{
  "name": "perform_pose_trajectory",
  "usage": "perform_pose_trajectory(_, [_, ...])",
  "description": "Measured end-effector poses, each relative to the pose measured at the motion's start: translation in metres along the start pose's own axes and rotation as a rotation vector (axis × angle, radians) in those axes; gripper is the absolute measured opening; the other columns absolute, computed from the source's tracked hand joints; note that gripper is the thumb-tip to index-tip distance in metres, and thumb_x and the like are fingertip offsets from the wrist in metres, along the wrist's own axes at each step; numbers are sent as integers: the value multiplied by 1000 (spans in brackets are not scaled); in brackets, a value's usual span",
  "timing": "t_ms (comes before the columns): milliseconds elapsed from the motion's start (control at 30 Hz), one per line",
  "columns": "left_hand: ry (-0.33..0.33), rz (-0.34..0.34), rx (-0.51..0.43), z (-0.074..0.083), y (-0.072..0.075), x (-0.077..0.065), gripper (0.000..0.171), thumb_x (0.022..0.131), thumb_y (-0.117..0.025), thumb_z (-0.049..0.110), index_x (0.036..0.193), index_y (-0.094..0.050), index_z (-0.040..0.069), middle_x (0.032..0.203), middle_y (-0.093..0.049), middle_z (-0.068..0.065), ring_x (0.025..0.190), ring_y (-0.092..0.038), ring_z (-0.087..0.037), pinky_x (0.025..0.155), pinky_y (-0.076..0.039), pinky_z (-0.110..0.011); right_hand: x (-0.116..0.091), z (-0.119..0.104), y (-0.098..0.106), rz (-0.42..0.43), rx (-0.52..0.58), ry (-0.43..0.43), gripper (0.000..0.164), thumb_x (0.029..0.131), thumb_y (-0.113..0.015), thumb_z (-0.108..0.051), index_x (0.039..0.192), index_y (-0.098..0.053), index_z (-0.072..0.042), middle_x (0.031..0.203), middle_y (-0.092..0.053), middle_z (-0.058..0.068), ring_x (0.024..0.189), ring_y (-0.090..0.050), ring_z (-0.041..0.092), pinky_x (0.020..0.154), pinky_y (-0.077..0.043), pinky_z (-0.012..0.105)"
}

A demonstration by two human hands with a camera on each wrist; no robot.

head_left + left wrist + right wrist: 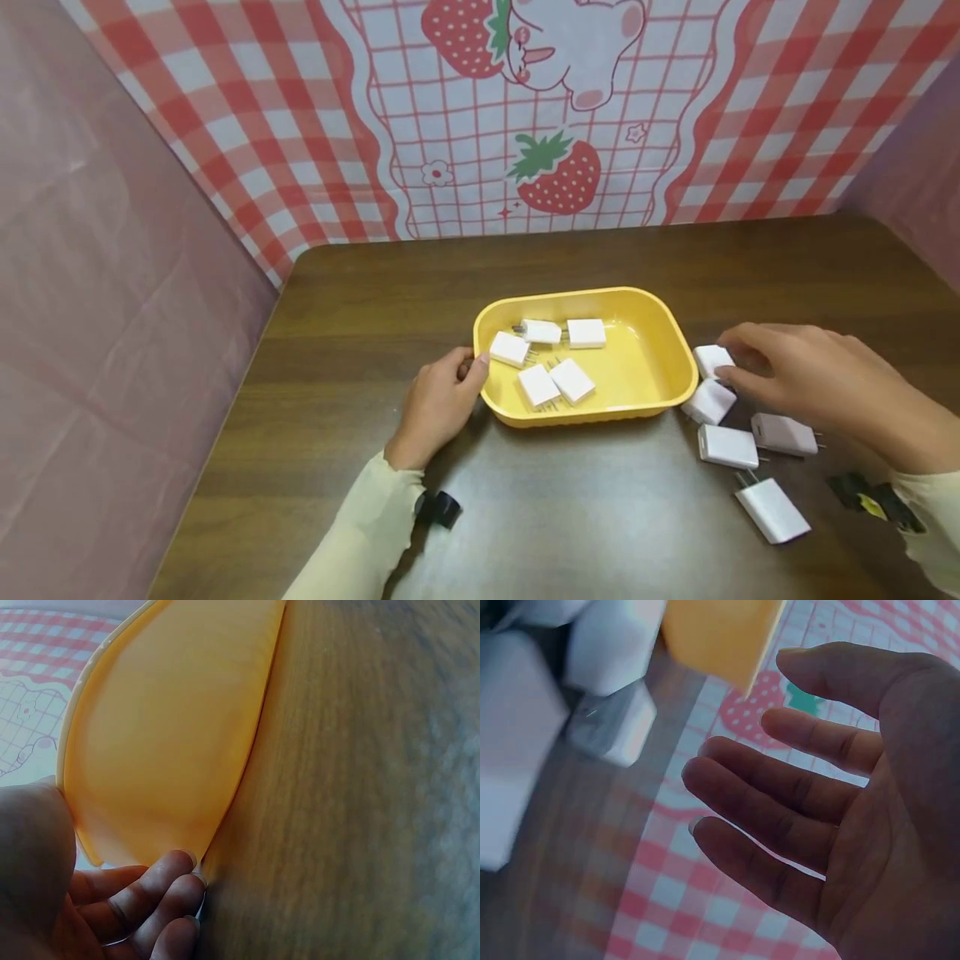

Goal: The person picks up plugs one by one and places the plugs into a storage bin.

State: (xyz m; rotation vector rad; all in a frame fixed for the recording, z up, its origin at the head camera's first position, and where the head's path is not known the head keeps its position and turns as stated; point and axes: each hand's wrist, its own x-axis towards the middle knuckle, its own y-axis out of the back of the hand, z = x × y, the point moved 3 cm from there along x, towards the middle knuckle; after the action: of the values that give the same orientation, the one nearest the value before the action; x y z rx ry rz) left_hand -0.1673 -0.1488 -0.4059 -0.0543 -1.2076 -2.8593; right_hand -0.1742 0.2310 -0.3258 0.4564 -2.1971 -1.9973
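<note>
My left hand grips the left end of a yellow plastic tray, thumb over the rim and fingers against the outer wall. Several white plug-in chargers lie loosely in the tray's left and middle part. Right of the tray, my right hand reaches over a small group of chargers on the table. Its thumb and forefinger are spread around the farthest charger, beside the tray's right wall. In the right wrist view the fingers are parted with nothing between them, and chargers lie off to the left.
The tray stands on a dark wooden table. Nearer the front right lie more white chargers, prongs pointing different ways. Behind the table hangs a red-and-white checked cloth with strawberries; a pinkish sheet hangs at the left.
</note>
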Motion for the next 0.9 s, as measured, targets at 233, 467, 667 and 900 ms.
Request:
perform_pose_trajectory(233, [18,-7,-9,-1,1,0,41,100,-51,49,116,-70,16,79,-60,4,71,-56,-17,64,-44,-34,-21,20,-14,-35,6,-68,52,87,-76,-43,119,-66,-3,102,-71,14,86,-67,31,67,-53,57])
perform_pose_trajectory(467, [0,14,-5,-1,0,0,40,99,-52,50,113,-71,18,79,-60,6,72,-56,-16,65,-44,-35,-37,32,-27,-78,5,-86,59,83,-80,-42,124,-64,-2,117,-65,25,104,-60,48,75,-48,66])
perform_pose_trajectory(667, [-6,10,7,0,1,1,40,100,-51,49,114,-71,17,79,-61,6,72,-56,-16,66,-44,-35,-46,37,-40,-111,44,-100,62,82,-81,-41,126,-62,-2,124,-59,30,110,-54,53,80,-44,70])
perform_pose_trajectory(900, [-2,1,2,2,1,0,39,100,-52,48,113,-71,17,79,-60,6,72,-56,-16,65,-44,-35,-53,39,-53,-51,47,-48,54,80,-84,-36,123,-67,-7,122,-61,28,109,-56,49,82,-44,70])
